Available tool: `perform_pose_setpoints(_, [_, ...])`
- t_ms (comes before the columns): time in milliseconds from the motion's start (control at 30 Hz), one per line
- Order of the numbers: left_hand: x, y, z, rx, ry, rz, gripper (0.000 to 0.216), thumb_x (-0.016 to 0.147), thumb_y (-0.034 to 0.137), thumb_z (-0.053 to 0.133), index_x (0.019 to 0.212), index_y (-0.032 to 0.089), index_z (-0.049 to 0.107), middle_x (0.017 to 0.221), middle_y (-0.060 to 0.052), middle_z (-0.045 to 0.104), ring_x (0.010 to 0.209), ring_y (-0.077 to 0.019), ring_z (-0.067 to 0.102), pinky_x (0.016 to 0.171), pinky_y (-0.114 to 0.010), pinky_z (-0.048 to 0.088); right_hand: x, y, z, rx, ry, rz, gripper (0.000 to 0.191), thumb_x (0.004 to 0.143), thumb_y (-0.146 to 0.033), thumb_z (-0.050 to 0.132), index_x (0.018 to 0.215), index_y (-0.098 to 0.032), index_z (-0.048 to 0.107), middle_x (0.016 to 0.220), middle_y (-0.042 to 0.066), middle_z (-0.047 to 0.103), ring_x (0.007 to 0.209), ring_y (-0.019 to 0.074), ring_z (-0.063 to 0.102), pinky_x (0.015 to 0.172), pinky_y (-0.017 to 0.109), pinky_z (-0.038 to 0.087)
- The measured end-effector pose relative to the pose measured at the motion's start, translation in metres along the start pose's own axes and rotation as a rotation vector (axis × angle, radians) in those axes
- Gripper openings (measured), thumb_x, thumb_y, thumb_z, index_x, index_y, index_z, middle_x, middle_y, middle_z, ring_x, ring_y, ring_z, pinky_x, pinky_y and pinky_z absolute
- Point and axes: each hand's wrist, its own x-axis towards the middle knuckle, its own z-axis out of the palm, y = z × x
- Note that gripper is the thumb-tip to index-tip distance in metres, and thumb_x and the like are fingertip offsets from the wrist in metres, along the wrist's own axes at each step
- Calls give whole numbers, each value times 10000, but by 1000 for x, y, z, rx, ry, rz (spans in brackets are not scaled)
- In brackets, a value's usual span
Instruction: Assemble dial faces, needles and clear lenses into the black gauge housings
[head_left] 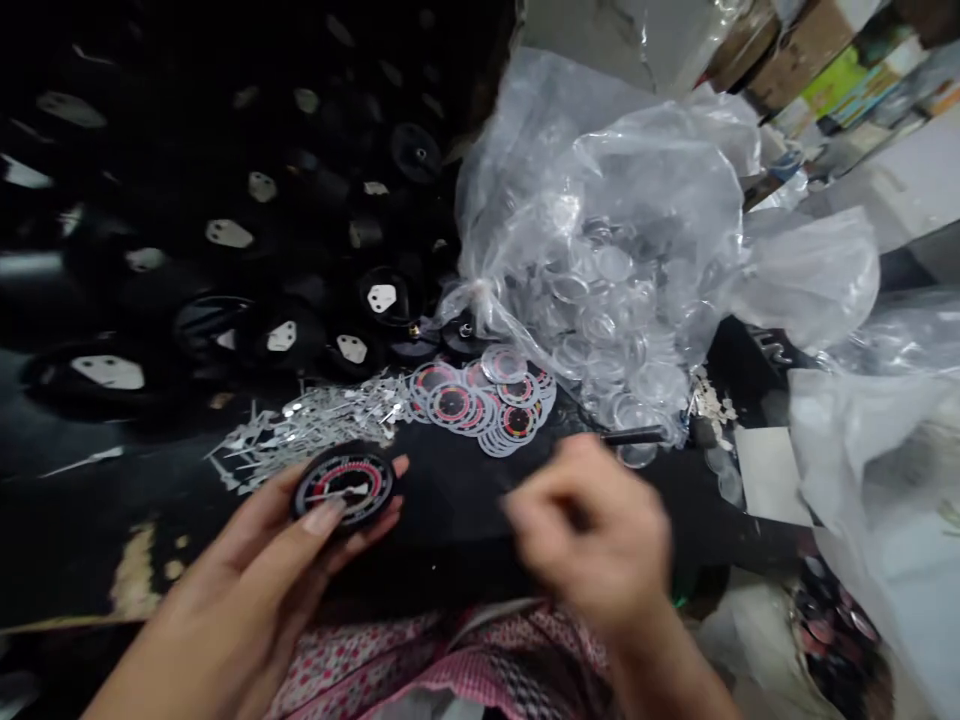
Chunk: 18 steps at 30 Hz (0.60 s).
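My left hand (300, 550) grips a round black dial gauge (354, 480) with a red and white scale. The thumb presses near the pale pointer on its face. To the right, my right hand (592, 540) is blurred, its fingers curled closed; whatever may be in them cannot be made out. A dark rod (634, 436) shows just beyond its knuckles, and I cannot tell whether the hand touches it. Beyond the gauge lies a heap of thin metal pointers (322, 420). Printed dial discs (480, 400) overlap in a pile beside them.
A clear plastic bag (525, 150) full of transparent round covers (600, 330) spills onto the black table (442, 520). Several black gauge housings (281, 335) with white plates fill the left. At right are a white card (776, 475), small pale parts (711, 397) and more plastic bags.
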Motion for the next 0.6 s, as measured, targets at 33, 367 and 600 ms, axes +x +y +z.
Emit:
perform_pose_setpoints(33, [-1,0,2,-80,-33,-54,383,744,383,818,1082,222,734,1155,-57,791,1092,-276,723,847,-273,621,-3,9,-13,-87,228,40,170,945,-249,604,785,-236,657,716,-27,646,686,140,602,693,287,447])
perform_pose_setpoints(367, [-7,-16,28,-359,-306,-377,201,948,271,645,1100,177,738,1143,-125,791,1070,-273,747,930,-362,603,-4,64,-11,420,445,336,158,860,-114,530,843,-211,653,696,-43,583,587,104,522,629,269,447])
perform_pose_setpoints(600, [-8,-13,32,-364,-262,-376,220,903,229,707,1121,206,733,1149,-88,785,1069,-226,736,918,-318,594,8,-2,30,732,-40,28,270,914,-75,419,837,-220,633,733,-19,543,663,123,530,620,288,458])
